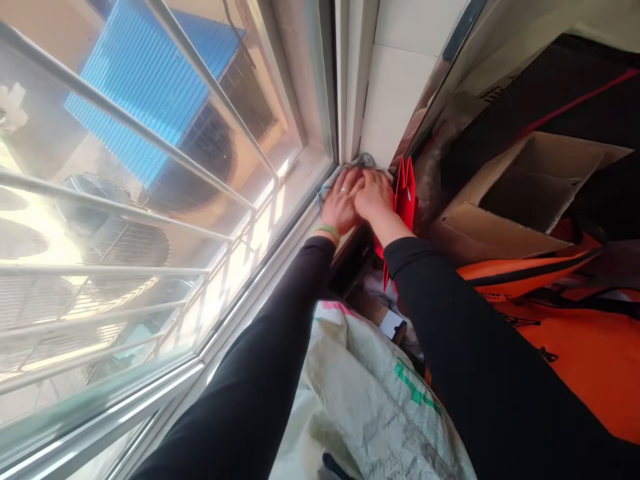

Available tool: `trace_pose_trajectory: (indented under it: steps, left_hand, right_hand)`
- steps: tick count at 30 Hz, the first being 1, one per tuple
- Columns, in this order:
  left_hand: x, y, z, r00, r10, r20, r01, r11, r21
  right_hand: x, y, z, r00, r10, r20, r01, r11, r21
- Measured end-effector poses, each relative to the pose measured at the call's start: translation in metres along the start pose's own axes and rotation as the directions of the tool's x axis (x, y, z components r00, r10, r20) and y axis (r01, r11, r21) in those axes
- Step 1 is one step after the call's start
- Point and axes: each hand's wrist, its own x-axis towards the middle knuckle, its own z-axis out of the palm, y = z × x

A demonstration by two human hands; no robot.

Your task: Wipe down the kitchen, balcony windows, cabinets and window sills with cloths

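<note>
My left hand [341,205] presses a wrinkled greyish-blue cloth [367,161] into the corner of the window sill. It wears a ring and a greenish band at the wrist. My right hand [375,197] bears on the same cloth, right beside the left, and the two hands touch. Most of the cloth is hidden beneath them, with folds showing beyond the fingers and at the left edge. The fingertips are partly lost in the folds. Close to my right hand stands a red folded paper bag or card [406,193].
A window frame [270,293] with metal bars [125,147] outside runs along the left. White tiles [395,87] line the wall ahead. On the right are an open cardboard box [530,193] and an orange bag [575,360]. A white woven sack [360,387] lies below my arms.
</note>
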Motion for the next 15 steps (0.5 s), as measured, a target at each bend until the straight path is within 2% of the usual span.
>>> trace_pose_trajectory:
  steps: [3, 6, 9, 12, 15]
  left_hand:
    - [-0.046, 0.007, -0.013, 0.999, -0.029, 0.028, 0.029, 1.0, -0.003]
    - [-0.105, 0.016, -0.034, 0.994, -0.073, 0.079, 0.072, 0.997, 0.015]
    - [-0.147, 0.017, -0.049, 0.988, -0.105, 0.113, 0.101, 0.994, 0.034]
    - [-0.155, 0.014, -0.052, 0.984, -0.131, 0.118, 0.127, 0.991, 0.04]
    - [-0.133, 0.012, -0.046, 0.986, -0.113, 0.12, 0.109, 0.993, 0.039]
  right_hand:
    - [-0.05, -0.031, -0.003, 0.99, 0.139, 0.034, -0.14, 0.99, 0.025]
    - [-0.106, -0.073, -0.004, 0.976, 0.182, 0.122, -0.191, 0.98, 0.064]
    - [-0.141, -0.104, 0.002, 0.96, 0.217, 0.179, -0.238, 0.966, 0.104]
    - [-0.145, -0.114, 0.009, 0.948, 0.265, 0.177, -0.287, 0.951, 0.116]
    - [-0.128, -0.103, 0.01, 0.956, 0.262, 0.132, -0.278, 0.952, 0.127]
